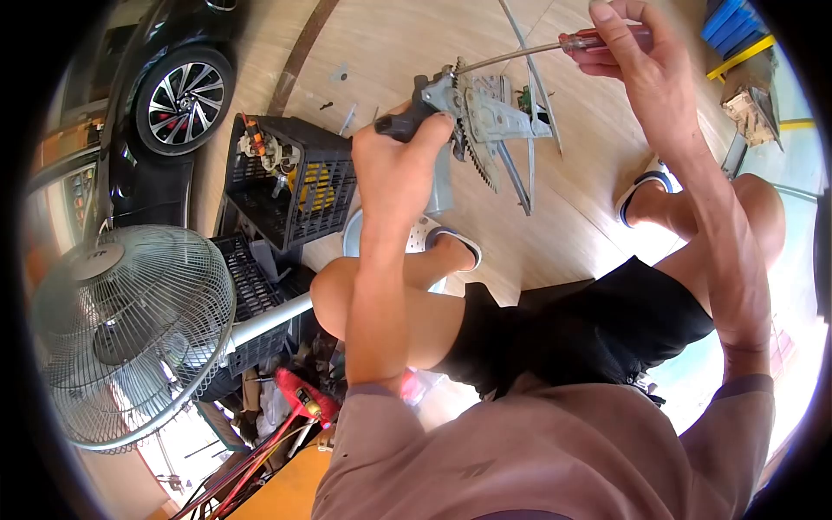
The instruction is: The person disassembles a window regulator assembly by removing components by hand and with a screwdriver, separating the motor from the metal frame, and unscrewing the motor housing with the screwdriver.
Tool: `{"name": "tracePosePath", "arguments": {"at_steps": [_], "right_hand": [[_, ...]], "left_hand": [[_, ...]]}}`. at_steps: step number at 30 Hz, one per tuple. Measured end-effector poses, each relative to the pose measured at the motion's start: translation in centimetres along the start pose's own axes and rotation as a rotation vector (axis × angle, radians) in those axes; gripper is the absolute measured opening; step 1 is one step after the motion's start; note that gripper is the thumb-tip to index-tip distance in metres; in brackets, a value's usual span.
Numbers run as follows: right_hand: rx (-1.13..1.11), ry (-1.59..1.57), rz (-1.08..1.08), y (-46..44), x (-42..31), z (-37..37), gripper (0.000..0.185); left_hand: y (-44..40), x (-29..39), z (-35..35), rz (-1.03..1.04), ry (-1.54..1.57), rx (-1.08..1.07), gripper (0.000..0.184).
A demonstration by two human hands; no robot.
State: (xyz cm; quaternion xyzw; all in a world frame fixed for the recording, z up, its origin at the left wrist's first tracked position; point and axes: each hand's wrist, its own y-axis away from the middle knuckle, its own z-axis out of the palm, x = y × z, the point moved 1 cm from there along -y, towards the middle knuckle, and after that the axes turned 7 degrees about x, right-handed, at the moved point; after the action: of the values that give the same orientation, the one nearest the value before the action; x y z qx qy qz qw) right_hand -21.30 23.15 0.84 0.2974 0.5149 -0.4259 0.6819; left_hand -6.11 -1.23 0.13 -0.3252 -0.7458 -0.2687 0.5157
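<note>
Window regulator [498,117] is held up over tiled floor [581,217], ahead of the knees. Left side is bounded in view by black crate [295,186], near left wrist; more room is left right, toward right shoe [639,195]. Toothed edge is run steeply top to bottom, bracket pointed right. Black housing [400,128] is gripped by left hand [392,173]; screwdriver [579,41] handle is pinched by right hand [646,65], shaft near-level, tip aimed left at gear top; contact can't be told.

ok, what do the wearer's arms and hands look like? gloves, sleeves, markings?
Left hand and right hand: no gloves. Forearms uncovered; no watch or bracelet visible. Short dusty-mauve sleeves with darker purplish cuffs; no sleeve markings discernible.
</note>
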Motion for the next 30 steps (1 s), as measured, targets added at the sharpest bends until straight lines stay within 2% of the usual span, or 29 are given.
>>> {"name": "tracePosePath", "arguments": {"at_steps": [2, 5, 8, 11, 14, 17, 20, 23, 25, 27, 30], "right_hand": [[0.329, -0.002, 0.034, -0.3, 1.4, 2.0, 0.024], [0.157, -0.028, -0.133, -0.4, 2.2, 1.7, 0.037], [0.06, 0.115, -0.019, -0.7, 2.3, -0.1, 0.038], [0.257, 0.274, 0.146, -1.0, 1.4, 0.5, 0.039], [0.262, 0.087, -0.062, -1.1, 2.2, 0.6, 0.039], [0.184, -0.176, -0.02, -0.7, 1.6, 1.5, 0.038], [0.261, 0.264, 0.045, -0.7, 1.2, 1.1, 0.038], [0.325, 0.266, 0.074, -0.9, 1.4, 0.9, 0.039], [0.281, 0.029, -0.033, -0.9, 1.7, 1.2, 0.038], [0.221, -0.04, -0.062, -0.9, 1.8, 1.3, 0.038], [0.185, 0.158, 0.037, -0.7, 1.4, 0.7, 0.038]], "left_hand": [[-0.1, -0.2, -0.1, 0.005, -0.018, -0.008, 0.02], [0.0, -0.1, -0.1, -0.011, -0.017, 0.015, 0.022], [0.0, -0.3, -0.2, 0.004, -0.002, -0.009, 0.023], [0.3, 0.4, -0.1, 0.026, -0.042, -0.013, 0.024], [0.2, 0.1, -0.1, 0.043, -0.063, -0.02, 0.023], [0.2, 0.2, -0.1, 0.048, -0.062, -0.012, 0.025], [0.2, 0.4, -0.1, 0.066, -0.081, -0.008, 0.026], [0.4, 0.9, -0.1, 0.078, -0.103, -0.015, 0.026], [0.5, 1.0, -0.1, 0.076, -0.111, -0.014, 0.025], [0.5, 1.0, -0.2, 0.075, -0.116, -0.007, 0.025], [0.4, 1.0, -0.1, 0.081, -0.105, -0.002, 0.025]]}}
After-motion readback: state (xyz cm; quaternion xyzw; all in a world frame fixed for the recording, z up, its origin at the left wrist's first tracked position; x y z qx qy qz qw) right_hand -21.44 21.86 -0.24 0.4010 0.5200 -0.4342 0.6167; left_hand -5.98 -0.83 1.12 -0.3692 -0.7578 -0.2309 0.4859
